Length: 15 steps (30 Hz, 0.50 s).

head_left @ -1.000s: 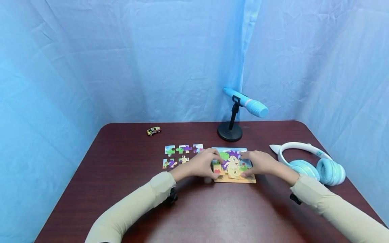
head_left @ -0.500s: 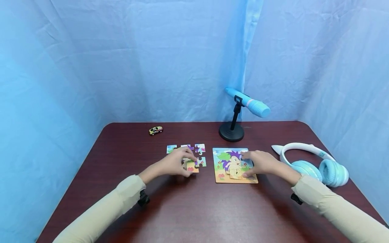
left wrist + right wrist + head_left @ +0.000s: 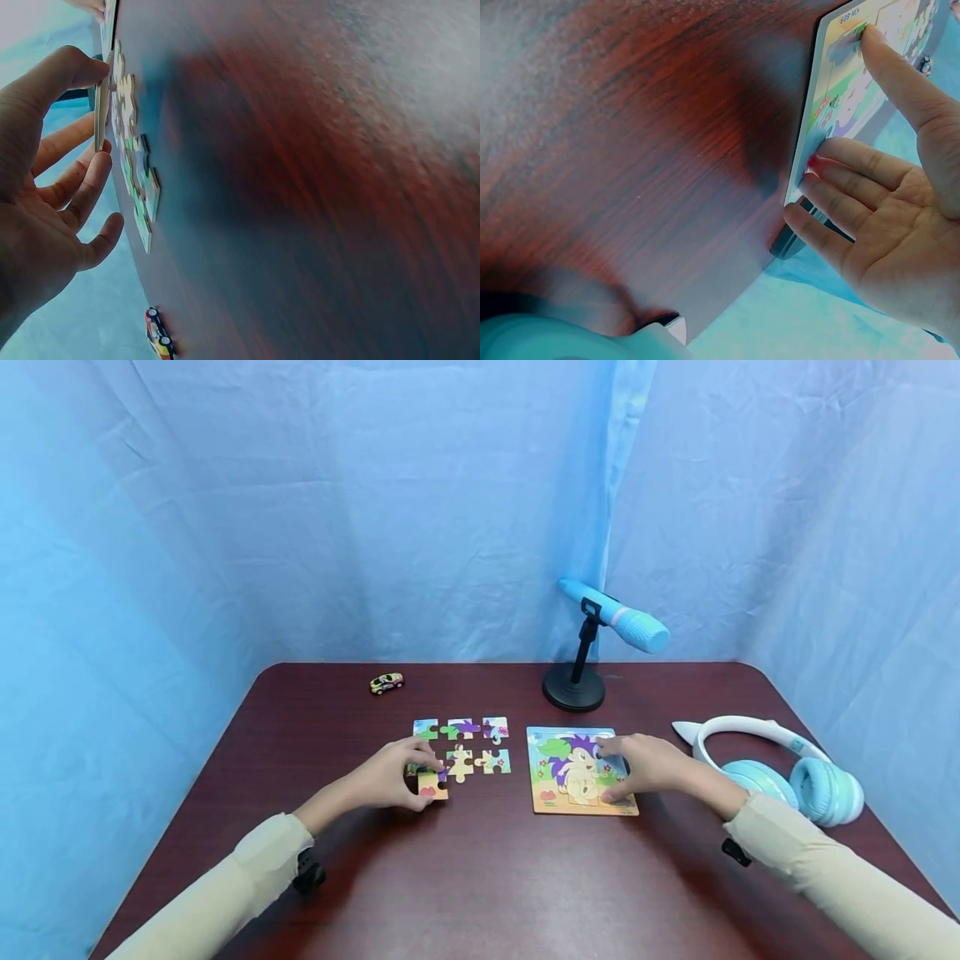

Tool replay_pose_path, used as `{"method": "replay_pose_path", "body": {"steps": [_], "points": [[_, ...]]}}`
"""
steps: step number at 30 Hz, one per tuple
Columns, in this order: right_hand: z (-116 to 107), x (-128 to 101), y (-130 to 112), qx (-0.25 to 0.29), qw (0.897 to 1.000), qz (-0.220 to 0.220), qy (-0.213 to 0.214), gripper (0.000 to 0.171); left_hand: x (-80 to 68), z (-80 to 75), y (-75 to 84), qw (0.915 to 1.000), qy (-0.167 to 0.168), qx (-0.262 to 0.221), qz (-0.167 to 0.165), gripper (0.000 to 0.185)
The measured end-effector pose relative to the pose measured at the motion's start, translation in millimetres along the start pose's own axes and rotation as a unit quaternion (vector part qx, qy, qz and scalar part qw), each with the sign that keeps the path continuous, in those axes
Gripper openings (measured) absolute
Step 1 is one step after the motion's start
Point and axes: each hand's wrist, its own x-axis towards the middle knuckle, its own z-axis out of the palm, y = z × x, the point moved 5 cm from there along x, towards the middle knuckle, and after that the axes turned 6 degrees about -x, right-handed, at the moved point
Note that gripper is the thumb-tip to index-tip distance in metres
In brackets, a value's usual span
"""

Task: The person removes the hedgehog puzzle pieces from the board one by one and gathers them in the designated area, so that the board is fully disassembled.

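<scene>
In the head view my left hand (image 3: pixel 390 774) pinches an orange jigsaw piece (image 3: pixel 432 787) with a pink mark, at the near left of the loose pieces. The left wrist view shows this jigsaw piece (image 3: pixel 100 112) edge-on between thumb and fingers, tilted up close over the table. Beyond it lie loose jigsaw pieces (image 3: pixel 460 763) in rows, one partly hidden by the hand. My right hand (image 3: pixel 648 764) rests on the right side of the puzzle board (image 3: pixel 546 783), which carries a hedgehog picture. In the right wrist view its thumb and straight fingers touch the puzzle board (image 3: pixel 832 82).
A small toy car (image 3: pixel 387 683) sits at the back left. A blue microphone (image 3: pixel 618 617) on a black round stand (image 3: pixel 573 687) is behind the board. White and turquoise headphones (image 3: pixel 757 772) lie at the right. A blue curtain (image 3: pixel 450 510) hangs behind the table.
My left hand has lifted the orange jigsaw piece off the board and carried it left, to the near side of the loose pieces. The right hand has stayed on the board.
</scene>
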Motion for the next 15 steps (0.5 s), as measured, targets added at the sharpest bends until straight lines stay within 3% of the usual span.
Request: {"method": "replay_pose_path", "body": {"steps": [15], "points": [[3, 1, 3, 0.0, 1.0, 0.003, -0.002, 0.077, -16.3, -0.8, -6.5, 0.9996, -0.006, 0.026, 0.012, 0.033]]}}
